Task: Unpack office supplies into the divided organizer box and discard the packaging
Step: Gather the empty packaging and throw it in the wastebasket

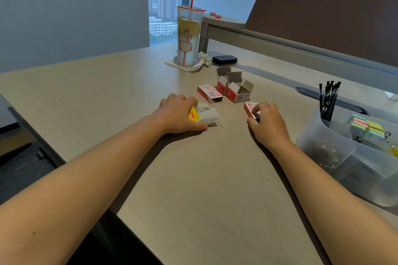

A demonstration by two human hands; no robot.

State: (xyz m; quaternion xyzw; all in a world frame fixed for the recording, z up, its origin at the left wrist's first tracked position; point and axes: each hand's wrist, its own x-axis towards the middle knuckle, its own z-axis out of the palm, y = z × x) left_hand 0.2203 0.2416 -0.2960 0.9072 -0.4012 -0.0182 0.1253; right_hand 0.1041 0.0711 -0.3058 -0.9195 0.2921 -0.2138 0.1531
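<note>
My left hand [178,113] grips a clear plastic packet [206,113] with a yellow and red label, lying on the desk. My right hand [268,122] curls its fingers round a small red and white box [249,107], also on the desk. Behind them lie a shut red and white box [209,92] and two more with their grey flaps open [239,90]. The translucent divided organizer box [336,157] stands at the right, holding black pens [328,100], coloured sticky notes [366,125] and metal clips [325,152].
A tall drink cup [188,36] with a red straw stands on a napkin at the back, beside crumpled paper [204,57] and a black case [225,59]. A grey rail and brown partition [323,10] bound the desk at the right. The desk's edge runs along the left.
</note>
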